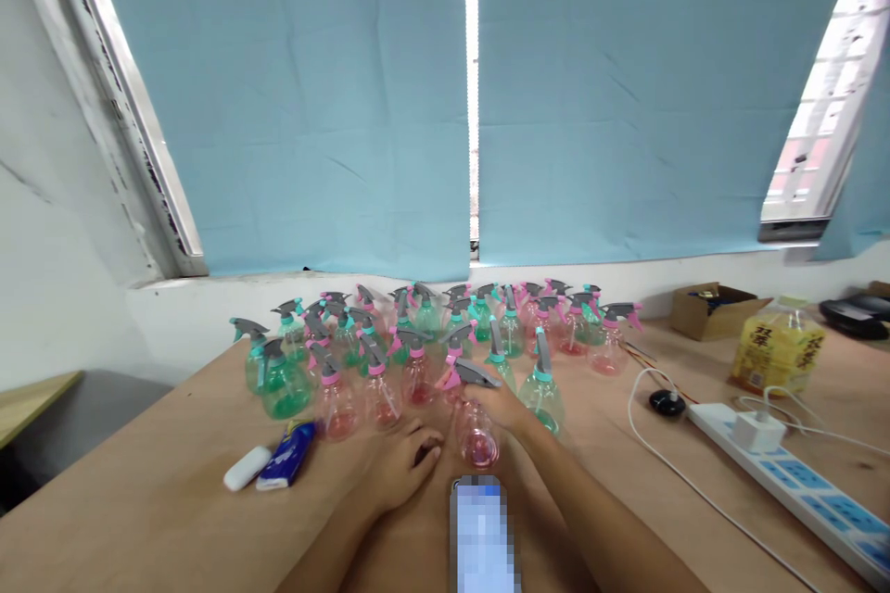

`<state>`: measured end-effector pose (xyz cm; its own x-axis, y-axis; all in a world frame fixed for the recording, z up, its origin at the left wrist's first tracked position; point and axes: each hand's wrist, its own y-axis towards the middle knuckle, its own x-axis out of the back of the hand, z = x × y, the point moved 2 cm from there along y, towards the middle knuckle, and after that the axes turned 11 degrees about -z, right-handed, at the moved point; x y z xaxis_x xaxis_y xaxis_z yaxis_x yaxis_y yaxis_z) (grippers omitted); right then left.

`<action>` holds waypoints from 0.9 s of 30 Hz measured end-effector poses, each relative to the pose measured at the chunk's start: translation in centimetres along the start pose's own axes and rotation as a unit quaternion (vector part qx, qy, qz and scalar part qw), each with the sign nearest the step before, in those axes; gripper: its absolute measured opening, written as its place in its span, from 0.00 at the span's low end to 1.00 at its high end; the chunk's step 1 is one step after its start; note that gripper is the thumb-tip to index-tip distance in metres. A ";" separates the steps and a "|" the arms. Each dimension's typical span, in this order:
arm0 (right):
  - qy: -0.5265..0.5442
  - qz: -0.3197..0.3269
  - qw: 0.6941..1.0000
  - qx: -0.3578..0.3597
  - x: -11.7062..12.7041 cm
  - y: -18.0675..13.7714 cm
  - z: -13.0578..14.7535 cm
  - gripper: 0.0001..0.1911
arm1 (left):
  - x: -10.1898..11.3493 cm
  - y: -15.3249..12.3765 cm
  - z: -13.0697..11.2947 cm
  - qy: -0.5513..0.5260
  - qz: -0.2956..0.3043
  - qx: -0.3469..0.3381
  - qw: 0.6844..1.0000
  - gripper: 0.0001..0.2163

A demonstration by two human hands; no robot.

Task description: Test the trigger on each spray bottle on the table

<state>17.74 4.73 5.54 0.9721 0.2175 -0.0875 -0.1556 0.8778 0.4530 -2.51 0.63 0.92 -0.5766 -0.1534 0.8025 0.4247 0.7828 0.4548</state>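
Observation:
My right hand (499, 405) is closed around the neck of a pink spray bottle (478, 441) with a grey and pink trigger head. That bottle is tilted, its round base turned toward me. Low on the table, my left hand (401, 467) rests just left of it, fingers loosely bent and thumb apart; no object shows in it. Just beyond my hands stand a pink spray bottle (382, 397) and a green spray bottle (542, 397), among several more in rows. A phone (483, 533) with a blurred screen lies in front of me.
A blue packet (287, 456) and a white case (247, 468) lie at left. On the right are a power strip (799, 482) with a white charger (757, 431), loose cables, a black round object (667, 403), a yellow jug (777, 347) and a cardboard box (716, 310).

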 end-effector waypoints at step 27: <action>-0.495 -0.322 0.783 0.195 10.6 -8.7 11.4 0.10 | 0.2 0.1 -0.5 -0.015 0.001 -0.004 1.000 0.11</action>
<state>31.36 -5.41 10.76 0.5161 -0.8241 0.2335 0.3012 0.4298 0.8512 -2.21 0.37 1.35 -0.5967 -0.1344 0.7911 0.4307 0.7782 0.4571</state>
